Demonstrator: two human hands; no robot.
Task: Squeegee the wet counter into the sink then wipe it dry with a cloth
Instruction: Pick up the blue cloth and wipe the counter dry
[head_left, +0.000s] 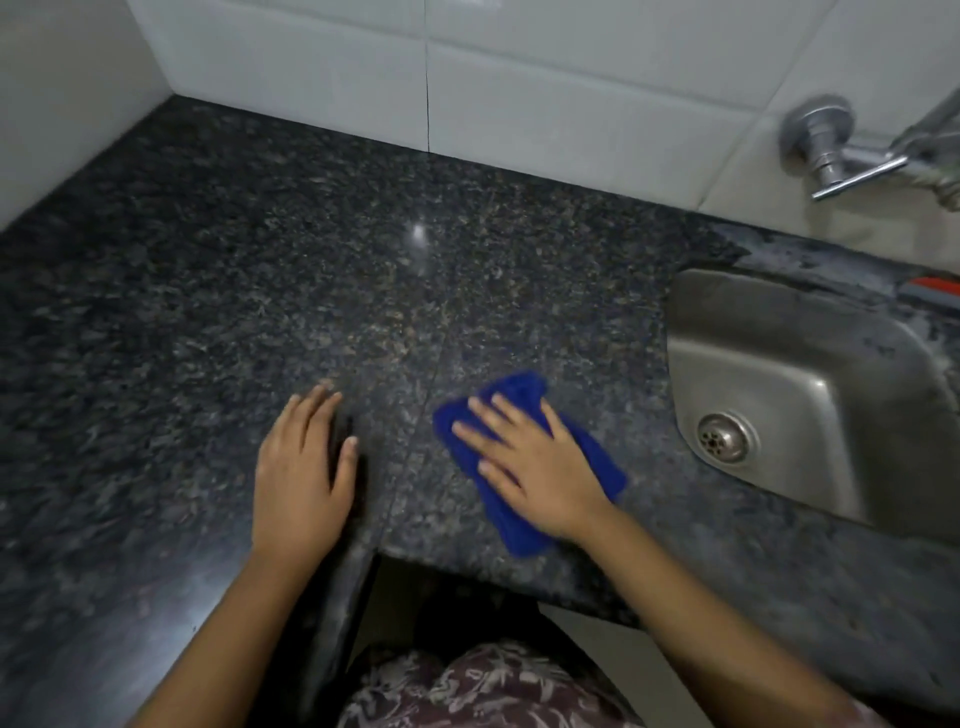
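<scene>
A dark speckled granite counter (270, 270) fills the view and bends around an inner corner at its front edge. On it lies a blue cloth (511, 525), near that edge. My right hand (530, 457) presses flat on the cloth with the fingers spread. My left hand (301, 467) rests palm down on the bare counter to the left of the cloth, holding nothing. A steel sink (810, 374) with a round drain is set into the counter at the right. A red and grey object (932, 291), cut off by the frame, lies behind the sink.
White tiled walls (519, 88) rise behind and to the left of the counter. A chrome tap (841, 150) juts from the wall above the sink. The counter's front edge (493, 577) runs just below my hands, with my patterned clothing beneath it.
</scene>
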